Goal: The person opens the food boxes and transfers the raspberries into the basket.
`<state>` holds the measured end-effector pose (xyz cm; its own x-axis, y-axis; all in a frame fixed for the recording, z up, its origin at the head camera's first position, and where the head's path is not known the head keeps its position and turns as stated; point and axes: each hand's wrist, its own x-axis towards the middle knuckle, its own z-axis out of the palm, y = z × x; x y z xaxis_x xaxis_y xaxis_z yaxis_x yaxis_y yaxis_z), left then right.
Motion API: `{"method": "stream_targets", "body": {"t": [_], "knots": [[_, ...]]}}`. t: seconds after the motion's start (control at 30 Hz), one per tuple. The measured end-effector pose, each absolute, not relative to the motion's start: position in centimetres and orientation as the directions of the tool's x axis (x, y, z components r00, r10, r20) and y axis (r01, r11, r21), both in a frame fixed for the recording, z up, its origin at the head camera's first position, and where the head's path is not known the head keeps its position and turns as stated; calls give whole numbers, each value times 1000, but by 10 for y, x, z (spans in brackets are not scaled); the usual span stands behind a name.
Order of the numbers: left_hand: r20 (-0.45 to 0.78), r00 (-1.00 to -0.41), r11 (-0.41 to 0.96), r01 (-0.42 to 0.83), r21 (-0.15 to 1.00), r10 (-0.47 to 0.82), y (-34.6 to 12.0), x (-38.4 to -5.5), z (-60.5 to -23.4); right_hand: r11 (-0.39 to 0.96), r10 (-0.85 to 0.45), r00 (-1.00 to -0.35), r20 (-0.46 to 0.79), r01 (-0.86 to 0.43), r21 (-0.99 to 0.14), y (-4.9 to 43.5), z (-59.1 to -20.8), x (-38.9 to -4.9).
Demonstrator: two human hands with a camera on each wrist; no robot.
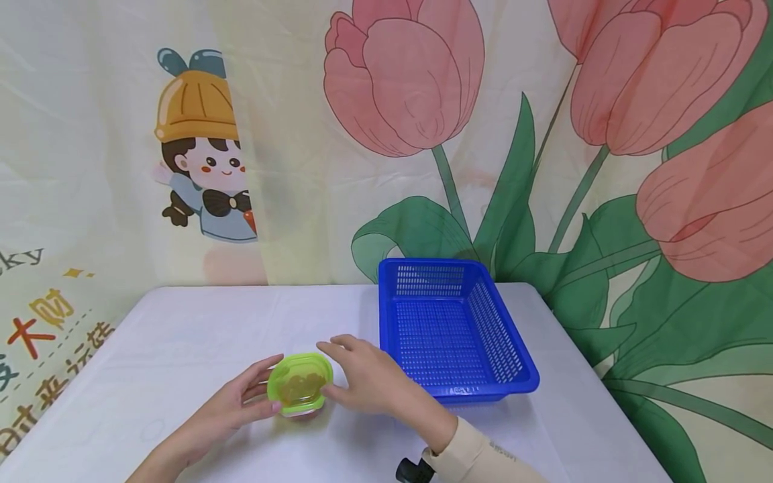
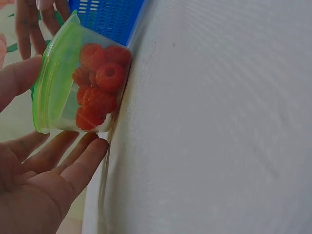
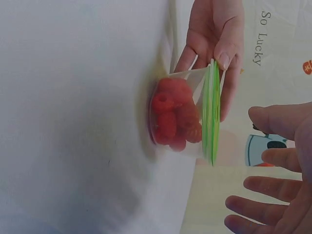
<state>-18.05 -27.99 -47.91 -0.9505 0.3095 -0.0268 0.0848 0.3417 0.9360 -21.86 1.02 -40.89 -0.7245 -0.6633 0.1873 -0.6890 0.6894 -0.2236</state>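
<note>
A clear food container (image 2: 68, 114) with a green lid (image 1: 304, 369) stands upright on the white tablecloth, with several raspberries (image 3: 168, 117) showing through its sides. My left hand (image 1: 235, 399) holds it at the left, thumb at the near edge of the lid and fingers along the far-left side. To the right of the lid, my right hand (image 1: 365, 376) has its fingers spread and holds nothing. In the head view its thumb overlaps the lid's right edge. The right wrist view shows these fingers (image 3: 270, 187) apart from the container.
A blue plastic basket (image 1: 386, 322) with slotted walls stands at the right, just beyond my right hand. Behind the table (image 1: 211, 322) hangs a backdrop (image 1: 296, 201) printed with tulips and a cartoon child. A black wrist device (image 1: 415, 471) sits by the right sleeve (image 1: 477, 456).
</note>
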Motion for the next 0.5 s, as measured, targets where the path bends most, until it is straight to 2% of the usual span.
{"method": "stream_targets", "body": {"t": [0.27,0.5], "knots": [[-23,-944,317,87,945,328,-281,-182,-481,673,-656,-732,185,-678,-296,5,-413,-211],[-33,-940,294,73,953,339,-283,-182,-482,643,-633,-732,251,-678,-357,0,-422,-203]]}}
